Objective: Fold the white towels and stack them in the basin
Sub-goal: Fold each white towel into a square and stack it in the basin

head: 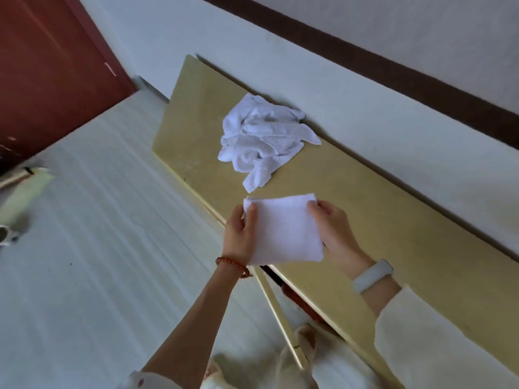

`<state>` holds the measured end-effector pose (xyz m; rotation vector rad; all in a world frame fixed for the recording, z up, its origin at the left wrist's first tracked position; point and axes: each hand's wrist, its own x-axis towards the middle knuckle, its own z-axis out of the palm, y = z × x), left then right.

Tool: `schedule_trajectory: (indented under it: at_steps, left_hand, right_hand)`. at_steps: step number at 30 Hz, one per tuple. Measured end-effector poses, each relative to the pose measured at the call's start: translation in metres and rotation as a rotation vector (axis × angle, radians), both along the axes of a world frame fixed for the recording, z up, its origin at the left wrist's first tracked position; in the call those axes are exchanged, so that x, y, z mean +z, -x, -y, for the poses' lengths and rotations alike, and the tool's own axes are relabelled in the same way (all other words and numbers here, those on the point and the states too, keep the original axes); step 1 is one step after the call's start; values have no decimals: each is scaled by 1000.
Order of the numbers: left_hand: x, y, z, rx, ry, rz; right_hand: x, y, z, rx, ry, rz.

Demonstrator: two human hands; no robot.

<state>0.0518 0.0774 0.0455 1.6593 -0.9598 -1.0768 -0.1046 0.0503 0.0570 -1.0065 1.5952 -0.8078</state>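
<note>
A long yellow-tan counter [365,220] stands against a pale wall with a dark horizontal band; a light striped floor lies to its left and a red-brown door [42,66] fills the upper-left corner.

Fingers: the left hand [241,234] pinches the left edge of a folded white towel [283,228], thumb on top near the upper-left corner. The right hand [334,231] holds the right edge, thumb on top, with the other fingers hidden beneath the cloth.

Folded white towel: square, flat, held over the near edge of the counter. Whether it touches the surface cannot be told.

Wrists: a red bead bracelet [234,266] on the left; a pale wristband [372,276] on the right, with a cream sleeve behind it.

Beyond the hands, a heap of unfolded white towels [266,138] lies on the counter near the wall, just apart from the folded one.
</note>
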Motion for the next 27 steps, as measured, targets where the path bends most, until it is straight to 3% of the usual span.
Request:
schedule_trajectory:
  at_steps: [5, 8, 11, 13, 20, 27]
  left_hand:
    - [32, -116, -58, 183, 20, 87]
    - [57, -205, -109, 314, 28, 100]
    - [78, -300, -175, 453, 49, 285]
    - [89, -359, -220, 567, 11, 486]
    - [102, -544, -346, 835, -137, 984]
    - [99, -700, -394, 982, -197, 997]
  right_hand:
    - [25, -118, -40, 198, 115, -17]
    - [45, -216, -80, 357, 295, -130]
    - [58, -325, -133, 481, 630, -429]
    - [66, -395, -167, 532, 800, -520]
    - [89, -606, -248, 777, 981, -246]
    - [86, -789, -274, 982, 1020, -132]
